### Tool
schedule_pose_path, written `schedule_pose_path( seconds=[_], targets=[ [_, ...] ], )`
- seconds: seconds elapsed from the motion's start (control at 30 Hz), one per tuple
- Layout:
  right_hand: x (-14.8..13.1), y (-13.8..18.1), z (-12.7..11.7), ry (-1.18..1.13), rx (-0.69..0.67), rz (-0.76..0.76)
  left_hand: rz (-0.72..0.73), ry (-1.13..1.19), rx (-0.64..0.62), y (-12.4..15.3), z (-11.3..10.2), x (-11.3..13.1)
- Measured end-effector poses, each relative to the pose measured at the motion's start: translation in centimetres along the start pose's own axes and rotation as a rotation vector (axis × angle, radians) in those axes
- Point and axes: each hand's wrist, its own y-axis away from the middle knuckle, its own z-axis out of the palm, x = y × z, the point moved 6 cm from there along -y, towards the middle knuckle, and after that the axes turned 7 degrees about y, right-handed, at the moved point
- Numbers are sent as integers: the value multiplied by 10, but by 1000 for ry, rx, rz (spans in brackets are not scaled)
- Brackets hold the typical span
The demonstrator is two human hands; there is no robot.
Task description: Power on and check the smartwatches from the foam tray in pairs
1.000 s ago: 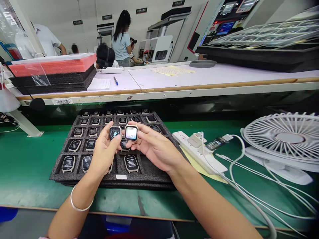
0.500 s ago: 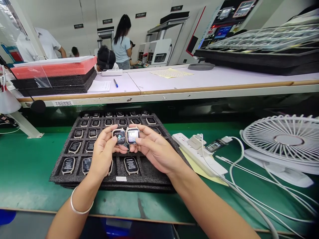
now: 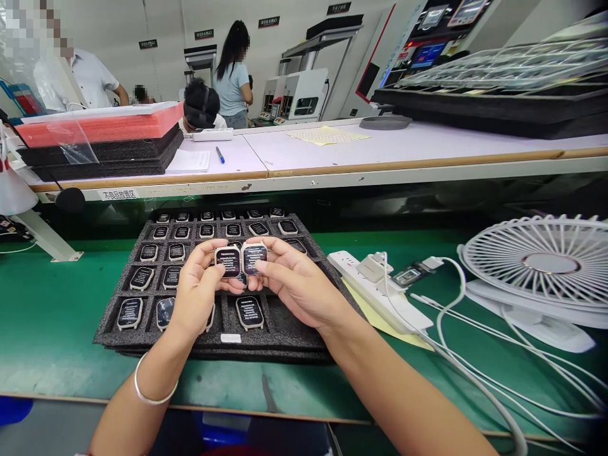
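Observation:
My left hand [image 3: 197, 285] is closed on a smartwatch [image 3: 228, 261] without a strap, its thumb at the lower left of the screen. Right beside it, my right hand [image 3: 294, 282] grips a second smartwatch [image 3: 254, 258], thumb over the lower part of its screen. Both screens face me and show lines of white text on black. The two watches are held side by side above a black foam tray [image 3: 114, 304]. Rows of similar watches lie in its compartments, among them a watch [image 3: 249, 313] in the front row. My hands hide part of the tray.
A white power strip [image 3: 375, 291] with plugs and cables lies right of the tray, near a white fan [image 3: 546, 272]. Above the back runs a shelf [image 3: 285, 149] bearing red and black foam [image 3: 102, 133] and stacked trays [image 3: 494, 107]. Other people are beyond it.
Both held watches' screens have changed from coloured graphics to white text on black. My hands stay almost in place.

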Motion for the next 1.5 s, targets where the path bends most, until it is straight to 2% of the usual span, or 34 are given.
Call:
schedule_pose_path(
  seconds=[0.53, 0.73, 0.93, 1.2, 1.5],
  targets=[
    [0, 1, 0, 35, 4, -34, 24, -35, -14, 1, 2, 1],
    [-4, 2, 2, 42, -4, -43, -8, 36, -29, 1, 1, 2],
    [-4, 1, 3, 16, -5, -52, 21, -2, -39, 1, 3, 3],
    [1, 0, 0, -88, 8, 13, -27, 65, -33, 2, 2, 1],
    [-1, 1, 0, -5, 20, 4, -27, 60, -40, 2, 3, 1]
  ],
)
